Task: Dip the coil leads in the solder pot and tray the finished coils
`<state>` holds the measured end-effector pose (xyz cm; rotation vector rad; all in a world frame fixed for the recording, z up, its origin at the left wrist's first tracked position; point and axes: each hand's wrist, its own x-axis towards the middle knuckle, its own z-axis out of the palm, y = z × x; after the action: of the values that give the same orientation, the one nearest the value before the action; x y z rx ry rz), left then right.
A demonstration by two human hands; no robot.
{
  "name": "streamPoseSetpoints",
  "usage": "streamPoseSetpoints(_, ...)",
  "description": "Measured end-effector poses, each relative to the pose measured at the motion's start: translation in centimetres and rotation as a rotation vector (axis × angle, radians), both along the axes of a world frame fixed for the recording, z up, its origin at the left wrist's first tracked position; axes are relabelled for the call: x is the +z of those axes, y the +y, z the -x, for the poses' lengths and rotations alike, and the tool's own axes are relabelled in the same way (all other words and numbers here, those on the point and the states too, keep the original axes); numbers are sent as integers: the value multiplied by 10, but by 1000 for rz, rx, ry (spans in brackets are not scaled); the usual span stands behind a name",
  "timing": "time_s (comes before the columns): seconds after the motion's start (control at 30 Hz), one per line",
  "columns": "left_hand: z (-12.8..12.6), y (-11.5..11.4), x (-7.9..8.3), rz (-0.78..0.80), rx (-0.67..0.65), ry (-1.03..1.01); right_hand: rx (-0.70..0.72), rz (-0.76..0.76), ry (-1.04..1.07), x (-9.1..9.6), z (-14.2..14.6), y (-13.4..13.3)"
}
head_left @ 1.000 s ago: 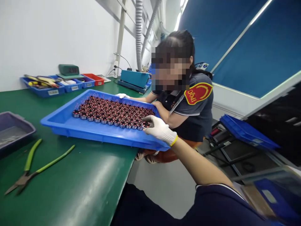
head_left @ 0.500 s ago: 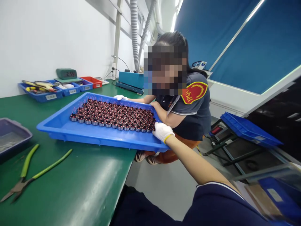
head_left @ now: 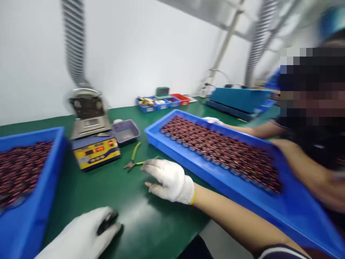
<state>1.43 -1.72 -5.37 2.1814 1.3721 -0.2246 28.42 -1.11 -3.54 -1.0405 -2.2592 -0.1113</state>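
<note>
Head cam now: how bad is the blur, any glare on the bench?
Head view: strong motion blur toward the edges, smearing the hose, left blue tray and left hand; right hand and pliers near centre read sharper. Head view: soft glare patch on the green table; shadows faint.

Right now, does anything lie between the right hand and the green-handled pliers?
Nothing visible does. The right hand lies open on the green bench top, its fingertips just short of the green-handled pliers, with only bare surface between them. The blue tray sits off to the side.
</note>
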Motion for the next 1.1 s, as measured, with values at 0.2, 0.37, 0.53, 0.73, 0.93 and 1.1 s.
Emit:
streamPoseSetpoints(0.2, -5, 7, 25, -8, 93, -5, -14, 21, 23, 14, 79, 125)
streamPoseSetpoints(0.37, -4, 9, 22, -30, 97, -29, -69, 42, -71, 7, 107, 165)
streamPoseSetpoints(0.53, -3, 10, 21, -17, 69, -12, -106, 60, -137, -1, 102, 168)
streamPoseSetpoints(0.73, -3, 9, 20, -13, 68, -31, -44, 207, 199, 9, 92, 189)
streamPoseSetpoints(0.93, 0, 10, 20, 26, 80, -51, -196, 620, 829, 24, 94, 250)
streamPoseSetpoints(1.1, -2, 13, 24, 47, 77, -40, -261, 648, 846, 26, 100, 277)
